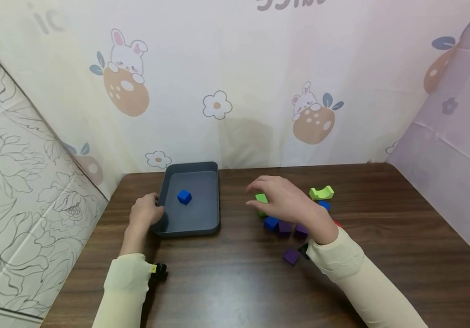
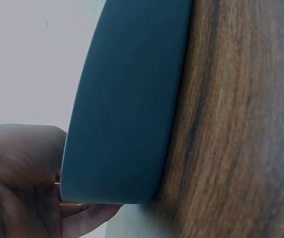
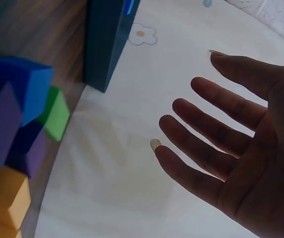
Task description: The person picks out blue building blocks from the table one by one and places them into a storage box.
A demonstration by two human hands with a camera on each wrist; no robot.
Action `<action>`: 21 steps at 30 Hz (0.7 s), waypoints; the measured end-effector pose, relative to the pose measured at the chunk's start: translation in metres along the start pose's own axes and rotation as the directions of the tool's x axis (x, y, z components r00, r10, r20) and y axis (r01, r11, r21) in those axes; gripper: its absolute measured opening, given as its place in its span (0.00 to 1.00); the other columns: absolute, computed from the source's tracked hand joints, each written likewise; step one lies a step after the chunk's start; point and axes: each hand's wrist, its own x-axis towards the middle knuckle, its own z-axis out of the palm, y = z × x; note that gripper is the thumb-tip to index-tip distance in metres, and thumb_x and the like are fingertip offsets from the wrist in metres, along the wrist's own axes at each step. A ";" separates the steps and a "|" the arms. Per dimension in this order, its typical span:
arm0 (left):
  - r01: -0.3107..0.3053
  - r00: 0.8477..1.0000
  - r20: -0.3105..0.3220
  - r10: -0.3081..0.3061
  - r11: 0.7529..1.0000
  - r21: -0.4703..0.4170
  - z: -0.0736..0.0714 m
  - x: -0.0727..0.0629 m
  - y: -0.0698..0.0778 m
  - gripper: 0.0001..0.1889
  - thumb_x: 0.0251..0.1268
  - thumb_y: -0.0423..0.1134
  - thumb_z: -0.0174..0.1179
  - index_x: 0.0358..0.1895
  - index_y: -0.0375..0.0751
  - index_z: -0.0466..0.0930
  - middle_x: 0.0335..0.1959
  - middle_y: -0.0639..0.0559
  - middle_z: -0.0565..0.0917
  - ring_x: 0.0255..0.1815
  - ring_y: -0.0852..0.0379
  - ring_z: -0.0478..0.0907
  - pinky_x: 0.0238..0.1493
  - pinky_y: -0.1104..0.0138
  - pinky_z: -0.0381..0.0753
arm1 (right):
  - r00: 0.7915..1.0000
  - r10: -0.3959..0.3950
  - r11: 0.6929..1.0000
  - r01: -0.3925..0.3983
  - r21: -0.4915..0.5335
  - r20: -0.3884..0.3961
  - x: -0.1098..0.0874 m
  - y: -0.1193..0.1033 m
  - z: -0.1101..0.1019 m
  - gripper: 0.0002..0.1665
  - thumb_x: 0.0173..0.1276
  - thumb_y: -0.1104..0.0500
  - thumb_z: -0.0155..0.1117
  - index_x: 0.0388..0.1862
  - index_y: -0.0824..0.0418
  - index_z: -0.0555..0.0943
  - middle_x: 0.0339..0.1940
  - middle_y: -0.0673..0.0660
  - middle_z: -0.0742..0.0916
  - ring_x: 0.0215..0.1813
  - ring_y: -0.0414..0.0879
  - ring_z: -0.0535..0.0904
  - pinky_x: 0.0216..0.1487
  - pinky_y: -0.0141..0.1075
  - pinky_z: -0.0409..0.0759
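My left hand (image 1: 146, 212) grips the left wall of a dark grey tray (image 1: 208, 231), its thumb lying over the rim. In the left wrist view the tray's side wall (image 2: 127, 104) stands on the wood, with the hand (image 2: 25, 173) at its end. Inside the tray lies one blue cube (image 1: 184, 197). My right hand (image 1: 286, 198) hovers over a group of blocks, fingers spread and nothing held. A green block (image 1: 261, 210) shows just beyond its fingers, partly hidden. Close below it are a blue block (image 1: 271, 223) and purple blocks (image 1: 284, 229).
A light green arch block (image 1: 322, 193) lies behind the right wrist, beside another blue block (image 1: 324, 205). A red block (image 1: 338, 224) is mostly hidden by the arm. One purple block (image 1: 291, 256) lies nearer. Orange blocks (image 3: 5, 193) show in the right wrist view. A printed curtain (image 1: 251, 91) hangs behind the table.
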 end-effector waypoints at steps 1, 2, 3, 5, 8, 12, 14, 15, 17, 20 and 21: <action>0.002 1.000 -0.001 -0.002 1.000 -0.001 0.000 0.000 0.000 0.23 0.73 0.36 0.55 0.66 0.26 0.76 0.56 0.27 0.83 0.47 0.35 0.82 0.51 0.43 0.82 | 1.000 0.002 1.000 -0.002 -0.009 0.005 -0.001 0.002 0.001 0.17 0.73 0.50 0.74 0.55 0.55 0.88 0.53 0.50 0.89 0.48 0.43 0.85 0.51 0.43 0.84; 0.004 1.000 -0.002 -0.004 1.000 -0.001 0.000 0.000 0.001 0.23 0.73 0.36 0.55 0.67 0.26 0.76 0.56 0.27 0.83 0.47 0.35 0.82 0.51 0.43 0.82 | 1.000 0.000 1.000 0.000 -0.017 0.009 -0.003 0.003 0.002 0.17 0.72 0.50 0.75 0.55 0.55 0.88 0.53 0.50 0.88 0.47 0.43 0.85 0.50 0.43 0.84; 0.006 1.000 -0.003 -0.006 1.000 -0.002 0.000 0.000 0.001 0.23 0.73 0.36 0.55 0.67 0.26 0.76 0.56 0.27 0.83 0.47 0.35 0.82 0.51 0.43 0.83 | 1.000 -0.002 1.000 0.002 -0.024 0.013 -0.004 0.005 0.003 0.17 0.71 0.51 0.76 0.55 0.55 0.88 0.53 0.50 0.88 0.46 0.43 0.85 0.49 0.43 0.84; 0.008 1.000 -0.006 -0.008 1.000 -0.003 0.001 -0.001 0.001 0.23 0.73 0.36 0.55 0.67 0.26 0.76 0.57 0.27 0.83 0.47 0.36 0.82 0.51 0.43 0.83 | 1.000 -0.009 0.999 0.010 -0.037 0.020 -0.006 0.007 0.004 0.18 0.69 0.51 0.77 0.55 0.55 0.88 0.52 0.51 0.88 0.44 0.43 0.85 0.47 0.43 0.84; 0.006 1.000 -0.007 -0.006 1.000 -0.002 0.001 -0.001 0.001 0.24 0.73 0.36 0.56 0.67 0.26 0.76 0.57 0.27 0.83 0.47 0.36 0.82 0.51 0.43 0.83 | 0.999 -0.011 0.999 0.012 -0.043 0.031 -0.009 0.011 0.006 0.19 0.68 0.52 0.78 0.56 0.55 0.87 0.51 0.50 0.88 0.40 0.43 0.83 0.46 0.42 0.83; 0.004 1.000 -0.012 -0.004 1.000 -0.006 0.001 -0.001 0.001 0.23 0.73 0.36 0.56 0.67 0.26 0.76 0.57 0.26 0.83 0.47 0.36 0.82 0.51 0.43 0.83 | 0.999 -0.009 0.999 0.011 -0.040 0.050 -0.013 0.015 0.010 0.19 0.68 0.52 0.78 0.55 0.55 0.87 0.50 0.50 0.87 0.40 0.44 0.83 0.46 0.42 0.82; 0.003 1.000 -0.013 -0.003 1.000 -0.008 0.001 -0.002 0.001 0.23 0.74 0.36 0.56 0.67 0.26 0.76 0.56 0.26 0.83 0.47 0.36 0.82 0.51 0.43 0.83 | 0.998 -0.014 0.999 0.016 -0.045 0.058 -0.016 0.017 0.013 0.19 0.68 0.52 0.78 0.54 0.55 0.87 0.50 0.50 0.87 0.41 0.44 0.83 0.46 0.42 0.83; 0.002 1.000 -0.014 -0.002 1.000 -0.008 0.001 -0.002 0.001 0.23 0.73 0.36 0.56 0.66 0.26 0.76 0.56 0.27 0.83 0.47 0.36 0.82 0.51 0.43 0.83 | 0.998 -0.016 0.999 0.019 -0.048 0.062 -0.018 0.018 0.014 0.18 0.68 0.52 0.78 0.54 0.55 0.87 0.49 0.51 0.87 0.42 0.45 0.84 0.46 0.43 0.83; 0.001 1.000 -0.015 -0.001 1.000 -0.009 0.001 -0.002 0.001 0.23 0.73 0.36 0.56 0.66 0.26 0.76 0.56 0.27 0.83 0.47 0.35 0.82 0.51 0.43 0.83 | 0.997 -0.020 0.998 0.024 -0.056 0.071 -0.020 0.020 0.016 0.18 0.68 0.53 0.79 0.53 0.55 0.87 0.49 0.52 0.87 0.44 0.45 0.84 0.47 0.43 0.84; 0.000 1.000 -0.013 0.000 1.000 -0.011 0.001 -0.002 0.001 0.23 0.74 0.36 0.56 0.66 0.26 0.76 0.56 0.26 0.83 0.47 0.35 0.82 0.51 0.43 0.83 | 0.996 -0.015 0.998 0.020 -0.060 0.092 -0.023 0.023 0.019 0.17 0.67 0.54 0.79 0.53 0.56 0.87 0.47 0.54 0.87 0.43 0.47 0.85 0.46 0.44 0.83; 0.001 1.000 -0.013 -0.001 1.000 -0.010 0.001 -0.002 0.001 0.23 0.74 0.36 0.56 0.66 0.26 0.76 0.56 0.26 0.83 0.47 0.35 0.82 0.51 0.43 0.83 | 0.995 -0.012 0.998 0.018 -0.061 0.103 -0.024 0.023 0.020 0.17 0.67 0.55 0.79 0.53 0.56 0.87 0.47 0.54 0.87 0.43 0.48 0.85 0.46 0.44 0.83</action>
